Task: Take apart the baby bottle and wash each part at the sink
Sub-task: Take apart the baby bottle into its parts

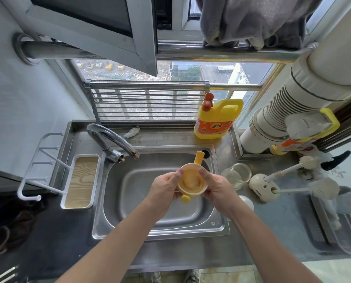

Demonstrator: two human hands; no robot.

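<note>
Over the steel sink (129,227) I hold the bottle's cream collar ring (192,180), seen from its open underside, with two yellow handles sticking out and the teat inside. My left hand (165,187) grips its left edge with the thumb on the rim. My right hand (214,185) grips the right edge, thumb on the rim too. The clear glass bottle body (236,175) lies on its side on the counter right of the sink. A white cap (246,202) sits just below it, partly hidden by my right forearm.
The faucet (113,141) arches over the sink's back left, with no water running. A yellow detergent jug (216,119) stands behind the sink. Two white bottle brushes (293,180) in a holder lie to the right. A drying rack (338,227) sits far right, a soap tray (80,180) left.
</note>
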